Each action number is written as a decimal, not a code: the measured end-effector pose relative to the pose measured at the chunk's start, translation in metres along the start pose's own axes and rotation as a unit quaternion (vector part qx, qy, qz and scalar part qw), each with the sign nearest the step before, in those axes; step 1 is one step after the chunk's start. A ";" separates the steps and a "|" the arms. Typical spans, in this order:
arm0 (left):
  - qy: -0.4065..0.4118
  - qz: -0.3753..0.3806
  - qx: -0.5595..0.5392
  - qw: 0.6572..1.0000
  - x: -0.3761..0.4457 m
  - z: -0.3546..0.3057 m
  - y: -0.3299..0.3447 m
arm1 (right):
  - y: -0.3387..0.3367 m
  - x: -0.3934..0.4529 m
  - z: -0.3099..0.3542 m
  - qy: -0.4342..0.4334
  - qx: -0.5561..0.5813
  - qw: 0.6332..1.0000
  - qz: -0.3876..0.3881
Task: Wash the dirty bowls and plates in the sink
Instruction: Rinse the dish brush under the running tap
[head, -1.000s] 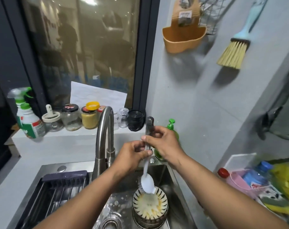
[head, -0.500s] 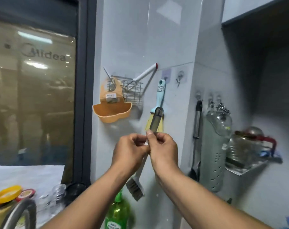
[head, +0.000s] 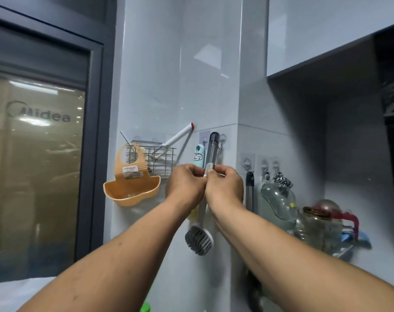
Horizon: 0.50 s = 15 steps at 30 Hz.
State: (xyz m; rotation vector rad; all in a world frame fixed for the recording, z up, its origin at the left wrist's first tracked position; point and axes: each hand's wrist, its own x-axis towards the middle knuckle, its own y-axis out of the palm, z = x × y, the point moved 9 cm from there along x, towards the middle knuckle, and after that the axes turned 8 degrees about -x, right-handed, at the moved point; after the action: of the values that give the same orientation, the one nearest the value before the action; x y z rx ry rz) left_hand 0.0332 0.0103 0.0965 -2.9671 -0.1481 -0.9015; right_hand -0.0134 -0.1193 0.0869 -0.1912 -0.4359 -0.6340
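Both hands are riding higher up the tiled wall than half a second ago, and the dish brush point(head: 210, 154) they carry is now reaching with its dark top end to the small wall hook point(head: 222, 138), where before that end was sitting lower, over the yellow bristles of the pale blue hand broom point(head: 199, 154). Seen from the head camera, the only view, the left hand point(head: 187, 185) and the right hand point(head: 225, 188) are meeting at the middle of the handle, fingers curled and pinching it from either side at a pale collar, thumbs uppermost; the brush is hanging near upright, its grey round bristle head point(head: 199, 239) dangling below the wrists, close to the wall. Judging by its looks, it is going to handle as a light, stiff plastic tool, probably wet and so slippery along the smooth clear barrel, with soft bristles that need no care; the mid-handle pinch is giving good control of the top end, which seems to be what must catch the hook. Left of the hands an orange caddy point(head: 130, 194) and a wire basket point(head: 160, 158) are hanging on the wall; right of them a ladle handle point(head: 249, 190) and a steel scourer point(head: 281, 179) are hanging from other hooks. Neither the sink nor the dirty bowls and plates are showing at all.
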 end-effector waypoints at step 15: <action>-0.100 0.063 -0.109 0.987 0.009 0.037 0.022 | 0.018 -0.016 -0.010 0.028 -0.067 0.997 0.025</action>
State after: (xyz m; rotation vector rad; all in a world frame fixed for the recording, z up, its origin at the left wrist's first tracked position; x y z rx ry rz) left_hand 0.0635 -0.0085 0.0710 -3.2204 0.1399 -0.6418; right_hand -0.0105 -0.0997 0.0700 -0.3100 -0.3332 -0.6192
